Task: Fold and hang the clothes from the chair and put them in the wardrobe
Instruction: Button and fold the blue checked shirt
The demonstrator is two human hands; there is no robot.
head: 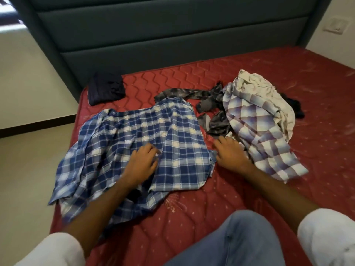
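The blue shirt (134, 150) lay spread on the bed (249, 189). The left hand (143, 162) rested on it, fingers loosely bent, gripping nothing. The right hand (230, 152) lay flat by its edge, fingers straight, beside a heap (259, 116) of other clothes.

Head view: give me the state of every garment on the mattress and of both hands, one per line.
blue plaid shirt: spread out, wrinkled, unfolded
left hand: resting on the blue plaid shirt, fingers loosely bent
right hand: flat on the mattress by the shirt's edge
purple checked shirt: crumpled heap
cream garment: bunched on that heap
grey patterned garment: tangled, unfolded
dark navy garment: folded, set apart
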